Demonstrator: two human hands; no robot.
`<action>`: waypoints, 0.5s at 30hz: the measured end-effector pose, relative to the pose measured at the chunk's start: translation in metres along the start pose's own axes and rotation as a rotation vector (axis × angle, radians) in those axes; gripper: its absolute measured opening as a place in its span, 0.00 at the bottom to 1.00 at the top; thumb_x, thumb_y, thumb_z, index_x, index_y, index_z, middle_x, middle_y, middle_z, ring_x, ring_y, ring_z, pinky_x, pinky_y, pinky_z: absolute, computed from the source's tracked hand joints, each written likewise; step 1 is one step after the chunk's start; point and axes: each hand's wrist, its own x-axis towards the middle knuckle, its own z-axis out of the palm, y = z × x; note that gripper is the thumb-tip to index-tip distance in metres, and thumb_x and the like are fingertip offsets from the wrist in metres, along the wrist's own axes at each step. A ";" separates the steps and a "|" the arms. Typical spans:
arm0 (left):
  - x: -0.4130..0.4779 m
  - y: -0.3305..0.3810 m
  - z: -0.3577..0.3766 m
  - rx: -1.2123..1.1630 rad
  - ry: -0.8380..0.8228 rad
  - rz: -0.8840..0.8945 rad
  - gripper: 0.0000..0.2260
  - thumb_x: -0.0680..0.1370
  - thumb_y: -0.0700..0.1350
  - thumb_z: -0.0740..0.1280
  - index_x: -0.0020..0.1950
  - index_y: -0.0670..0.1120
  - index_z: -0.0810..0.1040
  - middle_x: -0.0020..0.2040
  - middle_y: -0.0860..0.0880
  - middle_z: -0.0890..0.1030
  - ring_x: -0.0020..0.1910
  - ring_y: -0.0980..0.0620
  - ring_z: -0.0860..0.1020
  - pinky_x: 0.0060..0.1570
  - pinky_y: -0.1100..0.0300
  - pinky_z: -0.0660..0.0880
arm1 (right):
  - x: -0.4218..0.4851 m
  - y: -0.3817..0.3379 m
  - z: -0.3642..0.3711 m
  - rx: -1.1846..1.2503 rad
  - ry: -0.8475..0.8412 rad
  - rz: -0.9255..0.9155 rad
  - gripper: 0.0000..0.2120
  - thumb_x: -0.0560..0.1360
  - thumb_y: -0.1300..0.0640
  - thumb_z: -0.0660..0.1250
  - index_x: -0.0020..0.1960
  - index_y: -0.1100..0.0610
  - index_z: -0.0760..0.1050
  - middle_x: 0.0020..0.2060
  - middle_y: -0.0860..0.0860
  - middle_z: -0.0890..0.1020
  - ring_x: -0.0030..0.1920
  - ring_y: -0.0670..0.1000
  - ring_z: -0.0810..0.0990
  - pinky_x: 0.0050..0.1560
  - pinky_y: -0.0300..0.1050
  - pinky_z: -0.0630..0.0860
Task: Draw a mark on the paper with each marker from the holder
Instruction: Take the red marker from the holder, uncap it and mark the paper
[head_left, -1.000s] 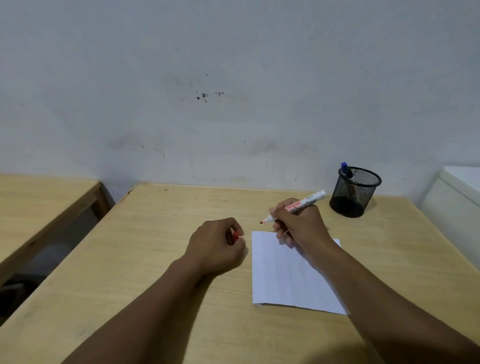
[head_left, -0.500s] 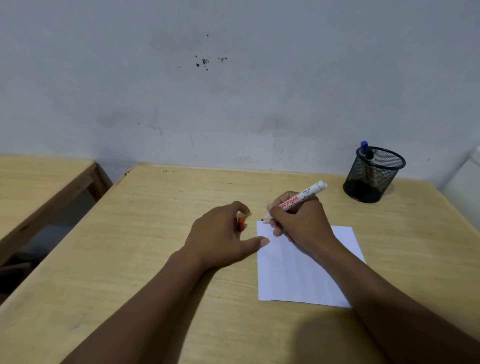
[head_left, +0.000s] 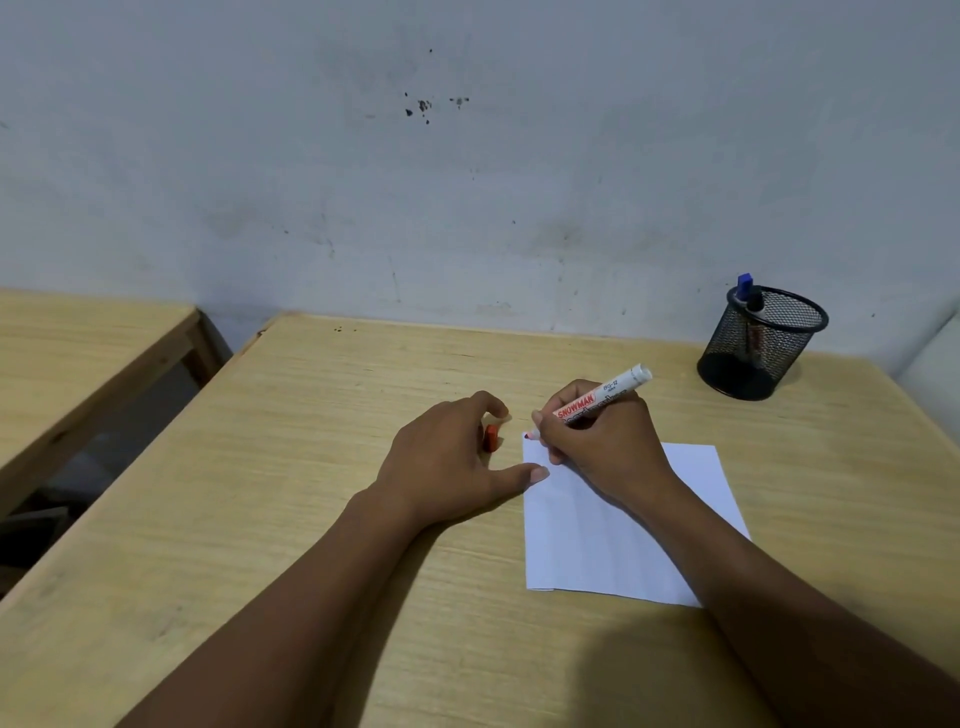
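Note:
A white sheet of paper (head_left: 597, 540) lies on the wooden table (head_left: 311, 467). My right hand (head_left: 602, 441) grips an uncapped white marker (head_left: 618, 387) with a red label, its red tip touching the paper's top left corner. My left hand (head_left: 447, 462) rests beside the paper, thumb pressing the sheet's left edge, with the red cap (head_left: 491, 437) tucked under its fingers. A black mesh holder (head_left: 758, 348) stands at the back right with a blue-capped marker (head_left: 745, 286) and a black-capped marker (head_left: 754, 306) in it.
A second wooden table (head_left: 78, 353) stands to the left across a gap. A grey wall (head_left: 467, 182) runs right behind the table. A white object (head_left: 935, 358) sits at the right edge.
My right hand has lowered the marker tip onto the paper's top left corner. My left hand has opened out, thumb now on the paper's edge. The view has shifted left and down.

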 end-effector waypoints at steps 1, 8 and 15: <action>0.000 0.000 0.000 0.001 -0.001 -0.002 0.31 0.66 0.71 0.72 0.63 0.57 0.74 0.42 0.61 0.79 0.45 0.62 0.77 0.46 0.56 0.78 | 0.000 0.000 0.000 -0.014 0.001 -0.004 0.05 0.71 0.59 0.77 0.41 0.59 0.82 0.31 0.54 0.85 0.31 0.55 0.85 0.41 0.61 0.86; 0.000 0.001 0.000 0.005 -0.009 -0.008 0.31 0.66 0.71 0.72 0.63 0.57 0.74 0.43 0.61 0.80 0.45 0.61 0.77 0.45 0.56 0.78 | -0.001 0.000 0.001 0.010 -0.025 0.042 0.04 0.70 0.62 0.76 0.40 0.61 0.82 0.31 0.56 0.85 0.32 0.56 0.84 0.42 0.61 0.86; 0.001 -0.001 -0.005 -0.168 -0.019 -0.086 0.15 0.70 0.61 0.73 0.51 0.55 0.80 0.37 0.57 0.82 0.40 0.59 0.82 0.43 0.55 0.80 | 0.008 -0.012 -0.016 0.321 0.132 0.194 0.07 0.76 0.59 0.72 0.42 0.61 0.81 0.30 0.59 0.82 0.24 0.51 0.76 0.25 0.41 0.67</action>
